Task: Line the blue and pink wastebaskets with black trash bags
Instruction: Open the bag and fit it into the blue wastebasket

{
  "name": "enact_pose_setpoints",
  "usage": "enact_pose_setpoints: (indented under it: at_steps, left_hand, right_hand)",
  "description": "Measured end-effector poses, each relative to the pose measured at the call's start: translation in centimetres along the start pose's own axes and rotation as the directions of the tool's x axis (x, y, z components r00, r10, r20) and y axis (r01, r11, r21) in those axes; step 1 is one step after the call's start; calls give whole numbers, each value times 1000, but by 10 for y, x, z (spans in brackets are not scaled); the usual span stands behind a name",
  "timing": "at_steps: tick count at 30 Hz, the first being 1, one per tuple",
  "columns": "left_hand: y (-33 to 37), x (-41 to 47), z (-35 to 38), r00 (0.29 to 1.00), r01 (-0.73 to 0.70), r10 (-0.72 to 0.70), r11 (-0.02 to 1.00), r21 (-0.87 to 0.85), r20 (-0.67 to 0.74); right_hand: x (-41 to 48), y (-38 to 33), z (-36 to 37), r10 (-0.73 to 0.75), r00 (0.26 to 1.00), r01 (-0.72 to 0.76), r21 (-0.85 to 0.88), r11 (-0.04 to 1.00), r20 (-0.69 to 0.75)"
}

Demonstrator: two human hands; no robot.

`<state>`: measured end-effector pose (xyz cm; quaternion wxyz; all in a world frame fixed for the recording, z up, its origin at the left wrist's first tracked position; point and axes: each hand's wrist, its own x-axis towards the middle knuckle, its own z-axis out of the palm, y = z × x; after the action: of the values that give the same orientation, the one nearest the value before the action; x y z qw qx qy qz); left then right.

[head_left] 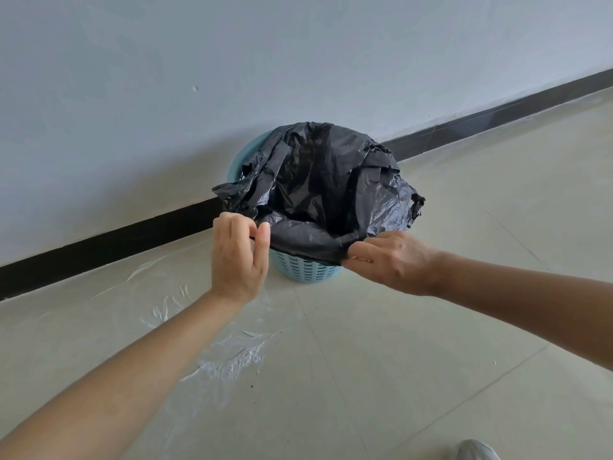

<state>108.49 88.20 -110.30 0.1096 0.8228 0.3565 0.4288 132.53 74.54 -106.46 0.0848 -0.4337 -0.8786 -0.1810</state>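
Note:
A blue wastebasket [305,269] with slotted sides stands on the floor against the wall. A black trash bag [318,180] sits in its mouth, crumpled, with its near edge folded over the front rim and loose flaps sticking out left and right. My left hand [237,257] pinches the bag's edge at the front left of the rim. My right hand [388,260] grips the bag's edge at the front right. Part of the blue rim shows bare at the back left. No pink wastebasket is in view.
A pale wall [298,61] with a black baseboard [497,117] runs diagonally behind the basket. The tiled floor [398,360] has white smears at the left front [225,363]. A grey shoe tip [477,450] shows at the bottom right.

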Motion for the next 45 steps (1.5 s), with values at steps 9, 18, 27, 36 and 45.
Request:
enact_pose_setpoints:
  at_steps: [9, 18, 27, 36, 45]
  left_hand:
    - [-3, 62, -3, 944, 327, -330, 936, 132, -2]
    - [-6, 82, 12, 658, 740, -723, 673, -2, 210]
    - [-18, 70, 12, 554, 825, -740, 550, -130, 381]
    - [-30, 71, 22, 781, 623, -617, 761, -181, 96]
    - [-51, 49, 26, 324, 946, -745, 238, -222, 583]
  right_hand:
    - [13, 14, -4, 921, 388, -784, 516, 345, -25]
    - [18, 36, 16, 877, -24, -757, 565, -329, 479]
    - [31, 62, -4, 970, 227, -940, 277, 196, 82]
    - [150, 114, 30, 654, 724, -689, 280, 669, 218]
    - [209, 118, 80, 640, 649, -745, 173, 644, 411]
